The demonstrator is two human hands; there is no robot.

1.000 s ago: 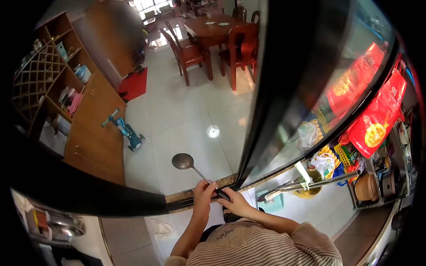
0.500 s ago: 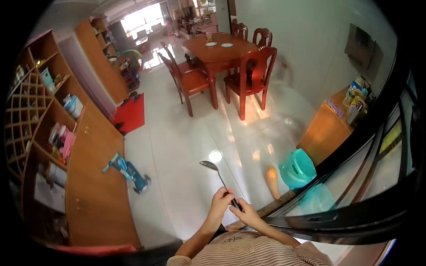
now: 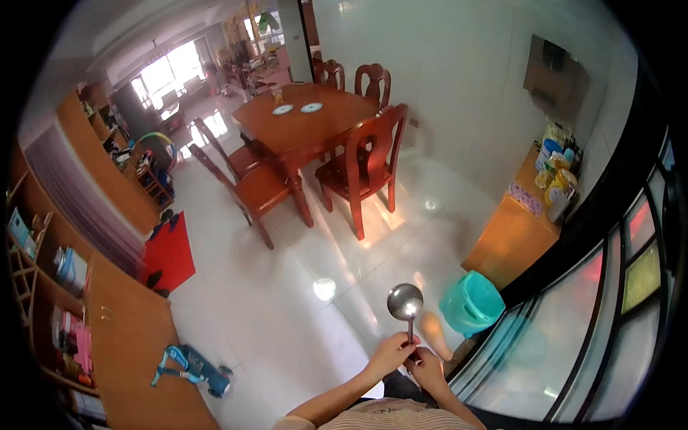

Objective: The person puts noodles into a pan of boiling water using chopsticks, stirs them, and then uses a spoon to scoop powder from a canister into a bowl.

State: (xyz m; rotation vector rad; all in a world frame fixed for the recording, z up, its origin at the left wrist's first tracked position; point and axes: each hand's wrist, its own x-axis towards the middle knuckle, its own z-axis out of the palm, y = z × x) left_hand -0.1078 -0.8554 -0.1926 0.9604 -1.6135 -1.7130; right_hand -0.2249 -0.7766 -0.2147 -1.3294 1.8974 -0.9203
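A metal ladle (image 3: 405, 302) with a dark handle points away from the body, its round bowl up and catching the light. My left hand (image 3: 392, 355) is closed around the upper part of the handle. Just to the right and lower, my right hand (image 3: 428, 368) grips the handle's lower end, close against the left one. Beyond the hands, a tan gourd-like object (image 3: 434, 334) lies on the floor beside a turquoise bucket (image 3: 473, 304).
A wooden table (image 3: 315, 122) with chairs (image 3: 362, 168) stands ahead. At the left are a cabinet (image 3: 132, 333), a blue scooter (image 3: 193, 369) and a red mat (image 3: 172, 251). A low cabinet with bottles (image 3: 509, 229) and a glass door (image 3: 559, 337) are at the right.
The view has turned and shifted. The ladle, held in both hands, has moved right in the picture, and its bowl now faces the camera more fully.
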